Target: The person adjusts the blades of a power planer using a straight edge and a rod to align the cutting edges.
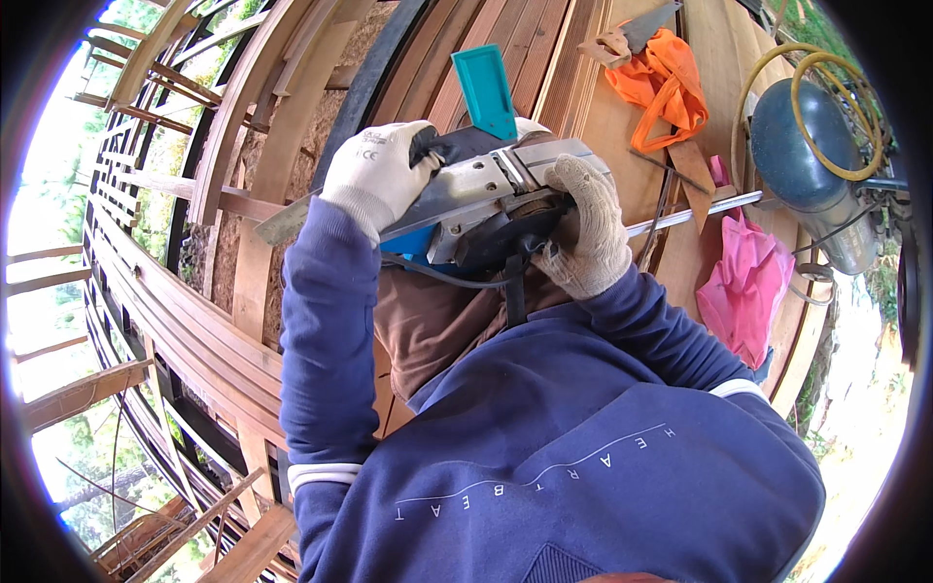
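A power planer (486,189) with a grey metal sole rests at my lap, its flat sole facing up. My left hand (374,175), in a white glove with dark fingertips, is closed at the planer's upper left edge, with the fingertips against the metal. On the tool's right end, my right hand (591,228) in a worn off-white glove is curled round the body near the dark drum housing. Blue casing (418,245) shows below the sole, and a dark cord runs beneath it. Just beyond the planer, a teal plastic piece (486,92) stands up.
Long brown boards (437,68) lie ahead. At the upper right are a handsaw (632,37), an orange cloth bag (666,83), a pink cloth (746,287) and a dark tank (802,141) with a coiled yellow hose (826,58). Timber framing (175,330) with gaps stands at left.
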A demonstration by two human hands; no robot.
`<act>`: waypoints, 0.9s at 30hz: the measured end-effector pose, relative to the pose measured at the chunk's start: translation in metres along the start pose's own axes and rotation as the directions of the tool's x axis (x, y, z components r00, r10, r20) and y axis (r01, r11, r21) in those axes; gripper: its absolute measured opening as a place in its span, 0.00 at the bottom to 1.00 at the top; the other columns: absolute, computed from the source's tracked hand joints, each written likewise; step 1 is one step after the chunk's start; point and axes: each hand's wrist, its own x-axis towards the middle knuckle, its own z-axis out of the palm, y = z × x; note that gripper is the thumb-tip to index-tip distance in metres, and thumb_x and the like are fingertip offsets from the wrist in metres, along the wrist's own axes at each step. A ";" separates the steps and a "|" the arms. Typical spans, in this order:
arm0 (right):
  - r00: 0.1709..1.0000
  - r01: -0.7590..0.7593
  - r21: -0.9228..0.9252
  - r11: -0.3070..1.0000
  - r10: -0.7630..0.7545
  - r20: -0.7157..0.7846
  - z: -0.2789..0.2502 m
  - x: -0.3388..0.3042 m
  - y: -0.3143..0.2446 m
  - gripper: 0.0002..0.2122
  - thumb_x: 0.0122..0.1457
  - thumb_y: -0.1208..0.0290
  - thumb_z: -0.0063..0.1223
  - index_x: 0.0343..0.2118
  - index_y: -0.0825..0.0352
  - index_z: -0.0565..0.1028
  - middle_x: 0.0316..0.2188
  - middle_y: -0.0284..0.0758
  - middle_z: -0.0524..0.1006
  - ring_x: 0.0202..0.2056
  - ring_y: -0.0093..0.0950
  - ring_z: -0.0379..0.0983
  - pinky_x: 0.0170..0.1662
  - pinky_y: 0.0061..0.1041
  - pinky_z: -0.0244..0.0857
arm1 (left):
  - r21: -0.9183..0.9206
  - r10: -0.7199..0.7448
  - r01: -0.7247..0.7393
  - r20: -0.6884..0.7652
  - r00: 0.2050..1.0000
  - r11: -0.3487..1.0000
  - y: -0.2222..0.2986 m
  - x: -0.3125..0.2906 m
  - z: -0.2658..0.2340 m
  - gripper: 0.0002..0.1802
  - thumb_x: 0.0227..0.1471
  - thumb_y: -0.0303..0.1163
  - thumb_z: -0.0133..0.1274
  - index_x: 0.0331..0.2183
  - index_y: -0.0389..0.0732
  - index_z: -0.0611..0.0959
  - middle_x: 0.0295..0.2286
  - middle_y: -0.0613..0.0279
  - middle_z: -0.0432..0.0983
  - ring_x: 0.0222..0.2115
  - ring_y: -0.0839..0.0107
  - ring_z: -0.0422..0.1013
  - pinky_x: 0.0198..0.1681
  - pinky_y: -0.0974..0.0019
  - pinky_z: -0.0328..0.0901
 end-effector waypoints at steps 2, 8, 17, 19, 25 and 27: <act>1.000 -0.004 0.017 1.000 0.004 -0.005 0.002 -0.001 0.002 0.40 0.33 0.70 0.73 0.55 0.71 0.69 0.50 0.45 0.74 0.54 0.48 0.69 0.59 0.46 0.60 | -0.011 0.033 -0.033 0.010 0.999 0.999 0.011 -0.009 -0.007 0.14 0.54 0.40 0.55 0.40 0.43 0.82 0.37 0.53 0.81 0.40 0.53 0.76 0.44 0.54 0.70; 0.998 -0.016 0.024 1.000 0.015 0.053 -0.002 0.000 -0.001 0.40 0.36 0.73 0.71 0.58 0.72 0.66 0.51 0.45 0.73 0.54 0.47 0.68 0.58 0.44 0.61 | 0.004 0.024 -0.024 0.041 0.999 1.000 0.023 -0.021 0.002 0.17 0.53 0.42 0.57 0.43 0.43 0.82 0.37 0.55 0.81 0.40 0.55 0.77 0.44 0.54 0.71; 0.997 -0.007 0.020 1.000 0.006 0.076 -0.005 0.001 -0.002 0.40 0.38 0.77 0.68 0.60 0.71 0.64 0.51 0.46 0.72 0.53 0.45 0.69 0.57 0.42 0.64 | -0.055 -0.016 0.020 0.080 0.997 0.998 0.030 -0.022 -0.004 0.21 0.49 0.35 0.60 0.45 0.37 0.82 0.41 0.49 0.80 0.43 0.52 0.76 0.48 0.56 0.69; 0.998 -0.038 0.045 0.998 0.035 0.057 -0.002 -0.003 0.001 0.41 0.37 0.74 0.70 0.59 0.71 0.65 0.51 0.45 0.72 0.54 0.46 0.68 0.58 0.43 0.62 | -0.057 -0.015 0.019 0.077 0.997 0.998 0.030 -0.023 -0.003 0.20 0.50 0.35 0.60 0.45 0.37 0.82 0.41 0.49 0.80 0.43 0.52 0.76 0.48 0.56 0.69; 0.997 -0.027 0.135 0.990 0.018 0.071 -0.001 -0.002 0.001 0.40 0.45 0.78 0.67 0.63 0.71 0.59 0.54 0.46 0.66 0.51 0.40 0.70 0.54 0.36 0.68 | -0.012 0.065 -0.065 0.016 0.998 0.998 0.023 -0.026 0.005 0.16 0.54 0.40 0.57 0.42 0.44 0.82 0.36 0.57 0.80 0.39 0.56 0.77 0.43 0.56 0.71; 0.997 -0.025 0.157 0.987 0.014 0.073 -0.001 -0.001 0.000 0.41 0.45 0.77 0.67 0.63 0.71 0.58 0.55 0.46 0.65 0.52 0.40 0.70 0.54 0.36 0.68 | -0.031 0.073 -0.073 -0.003 0.997 0.997 0.022 -0.027 0.006 0.16 0.54 0.41 0.57 0.42 0.44 0.82 0.36 0.57 0.80 0.39 0.56 0.77 0.43 0.56 0.71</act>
